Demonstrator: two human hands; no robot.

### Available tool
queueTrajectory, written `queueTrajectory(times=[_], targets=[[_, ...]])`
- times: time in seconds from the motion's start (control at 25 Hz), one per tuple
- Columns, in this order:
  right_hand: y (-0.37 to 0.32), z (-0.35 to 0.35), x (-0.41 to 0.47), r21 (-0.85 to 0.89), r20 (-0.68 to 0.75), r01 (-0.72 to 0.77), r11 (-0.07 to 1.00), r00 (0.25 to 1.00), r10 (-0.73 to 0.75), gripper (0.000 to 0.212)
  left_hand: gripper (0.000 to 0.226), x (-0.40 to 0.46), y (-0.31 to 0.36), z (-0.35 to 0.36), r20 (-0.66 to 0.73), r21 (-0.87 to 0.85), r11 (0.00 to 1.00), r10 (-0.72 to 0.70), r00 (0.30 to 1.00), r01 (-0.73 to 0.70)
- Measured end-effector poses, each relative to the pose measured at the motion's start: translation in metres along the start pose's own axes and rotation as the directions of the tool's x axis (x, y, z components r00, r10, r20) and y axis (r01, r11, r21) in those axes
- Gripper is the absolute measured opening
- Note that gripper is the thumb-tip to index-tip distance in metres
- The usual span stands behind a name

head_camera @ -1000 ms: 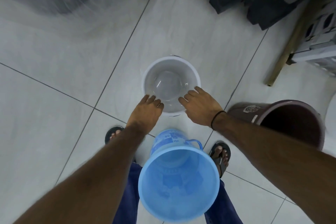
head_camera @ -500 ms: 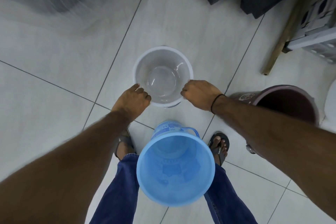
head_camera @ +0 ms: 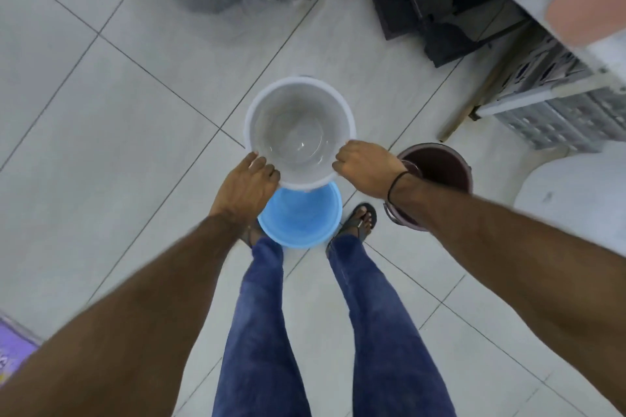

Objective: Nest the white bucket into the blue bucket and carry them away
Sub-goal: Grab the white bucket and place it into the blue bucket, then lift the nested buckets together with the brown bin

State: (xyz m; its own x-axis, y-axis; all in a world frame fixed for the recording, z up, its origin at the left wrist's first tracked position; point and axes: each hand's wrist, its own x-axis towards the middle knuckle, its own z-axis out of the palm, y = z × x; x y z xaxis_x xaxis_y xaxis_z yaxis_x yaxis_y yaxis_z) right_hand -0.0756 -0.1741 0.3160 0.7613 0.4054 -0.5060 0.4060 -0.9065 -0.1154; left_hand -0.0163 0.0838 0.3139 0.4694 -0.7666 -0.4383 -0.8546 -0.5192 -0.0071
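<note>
You see the round white plastic bucket [head_camera: 299, 132] upright with its mouth open to you, empty, its pale translucent wall showing a glossy bottom. Its near rim overlaps the far edge of the round light-blue plastic bucket [head_camera: 302, 218], which stands upright and empty on the tiled floor [head_camera: 135, 118] between your feet, just below the white one.
</note>
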Motion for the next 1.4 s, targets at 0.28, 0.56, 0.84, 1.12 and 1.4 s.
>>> queueTrajectory(times=[0.28,0.56,0.84,1.12,1.4], targets=[[-0.092,0.096,-0.032,-0.03,0.111,0.1,0.995,0.989,-0.096,0.02,0.031,-0.085,0.078,0.09,0.114,-0.074,0.996,-0.044,0.993,0.052],[-0.118,0.232,0.021,-0.029,0.157,0.073,0.997,0.985,-0.067,0.026,0.032,-0.056,0.111,0.232,0.289,-0.115,0.98,-0.121,0.95,0.16],[-0.116,0.252,0.057,0.241,-0.008,-0.259,0.935,0.963,0.269,0.021,0.047,-0.036,0.137,0.276,0.143,-0.558,0.569,-0.651,0.745,0.604],[-0.081,0.285,0.069,0.68,0.502,-0.733,0.005,0.471,0.725,0.028,0.052,-0.016,0.163,0.302,0.886,-0.444,-0.824,-0.347,0.307,0.353],[-0.073,0.292,0.054,0.737,0.487,-0.676,-0.013,0.517,0.704,0.011,0.026,-0.012,0.165,0.292,0.865,-0.469,-0.835,-0.367,0.342,0.288]])
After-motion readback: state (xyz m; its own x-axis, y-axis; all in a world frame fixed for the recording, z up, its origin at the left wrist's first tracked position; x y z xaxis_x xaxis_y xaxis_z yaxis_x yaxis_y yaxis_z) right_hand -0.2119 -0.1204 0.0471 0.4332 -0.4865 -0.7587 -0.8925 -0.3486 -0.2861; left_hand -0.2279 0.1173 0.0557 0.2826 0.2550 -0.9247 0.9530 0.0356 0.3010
